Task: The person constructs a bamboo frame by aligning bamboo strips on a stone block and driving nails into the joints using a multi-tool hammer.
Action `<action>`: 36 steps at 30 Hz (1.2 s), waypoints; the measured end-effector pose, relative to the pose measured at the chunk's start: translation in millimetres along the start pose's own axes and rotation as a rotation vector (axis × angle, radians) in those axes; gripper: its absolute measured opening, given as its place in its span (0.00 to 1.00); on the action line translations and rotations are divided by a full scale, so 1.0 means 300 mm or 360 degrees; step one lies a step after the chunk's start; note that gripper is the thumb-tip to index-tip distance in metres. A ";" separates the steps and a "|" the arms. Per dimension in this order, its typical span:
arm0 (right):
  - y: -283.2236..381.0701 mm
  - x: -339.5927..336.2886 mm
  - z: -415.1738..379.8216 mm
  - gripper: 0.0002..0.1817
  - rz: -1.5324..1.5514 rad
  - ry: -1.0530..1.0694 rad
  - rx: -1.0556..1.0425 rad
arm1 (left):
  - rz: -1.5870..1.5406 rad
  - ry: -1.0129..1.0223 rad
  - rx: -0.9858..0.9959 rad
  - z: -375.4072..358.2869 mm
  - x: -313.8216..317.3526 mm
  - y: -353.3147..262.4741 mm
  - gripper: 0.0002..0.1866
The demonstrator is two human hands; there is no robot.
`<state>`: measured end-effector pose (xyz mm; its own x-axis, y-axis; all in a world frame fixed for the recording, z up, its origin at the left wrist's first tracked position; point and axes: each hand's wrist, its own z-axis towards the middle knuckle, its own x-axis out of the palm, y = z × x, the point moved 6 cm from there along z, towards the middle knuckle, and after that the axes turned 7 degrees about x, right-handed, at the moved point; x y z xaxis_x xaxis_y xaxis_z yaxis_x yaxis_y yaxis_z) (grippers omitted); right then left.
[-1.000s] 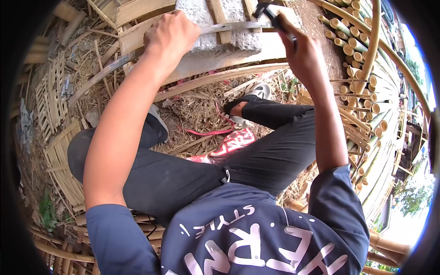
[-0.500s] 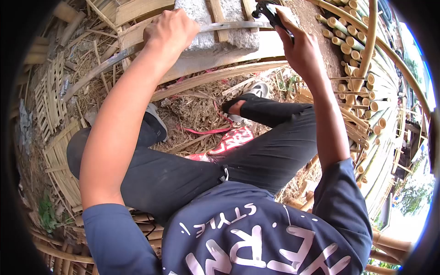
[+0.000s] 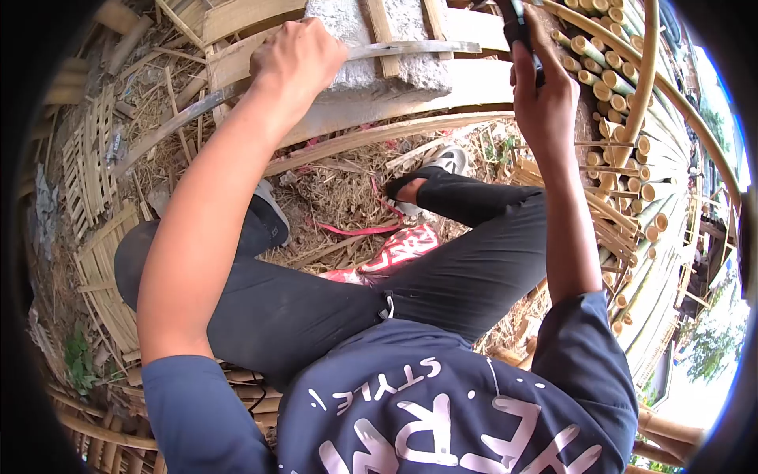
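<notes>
My left hand (image 3: 298, 57) is closed round a long, flat grey-brown strip (image 3: 410, 48), which runs out past it on both sides. The strip's right end lies over two short bamboo slats (image 3: 382, 35) on a rough concrete block (image 3: 343, 84). To the right of the block, my right hand (image 3: 545, 87) grips a black-handled tool (image 3: 517, 31), whose top is cut off by the frame edge. The tool stands apart from the strip's right end.
Cut bamboo poles (image 3: 612, 79) are stacked at the right. Woven bamboo panels (image 3: 85, 170) lie at the left. A red and white bag (image 3: 407, 246) rests on the straw-littered ground between my legs. Pale planks (image 3: 347, 117) are under and before the block.
My right hand has moved right and slightly down with the black tool, away from the strip's end. My left hand has barely shifted and still holds the strip.
</notes>
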<state>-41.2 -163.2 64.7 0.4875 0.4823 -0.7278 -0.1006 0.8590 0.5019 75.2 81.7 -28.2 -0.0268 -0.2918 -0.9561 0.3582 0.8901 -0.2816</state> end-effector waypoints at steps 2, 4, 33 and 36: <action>-0.059 0.040 0.001 0.21 -0.0134 0.0127 -0.0038 | 0.0025 0.0049 0.0003 -0.011 0.007 -0.003 0.16; 0.013 0.059 0.000 0.21 -0.0225 0.0136 -0.0504 | 0.0020 0.0155 0.0003 -0.004 0.002 -0.033 0.16; 0.005 -0.066 0.041 0.26 0.0033 0.0184 0.0293 | -0.0033 0.0139 -0.0162 -0.015 -0.037 -0.024 0.17; -0.099 0.052 0.013 0.26 -0.0344 0.0439 0.0153 | -0.0003 0.0091 -0.0117 -0.013 -0.038 -0.029 0.18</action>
<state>-27.3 -181.7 40.2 0.2350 0.3306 -0.9141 0.0679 0.9325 0.3547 68.7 78.8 -15.2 -0.0814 -0.2751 -0.9580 0.2888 0.9134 -0.2869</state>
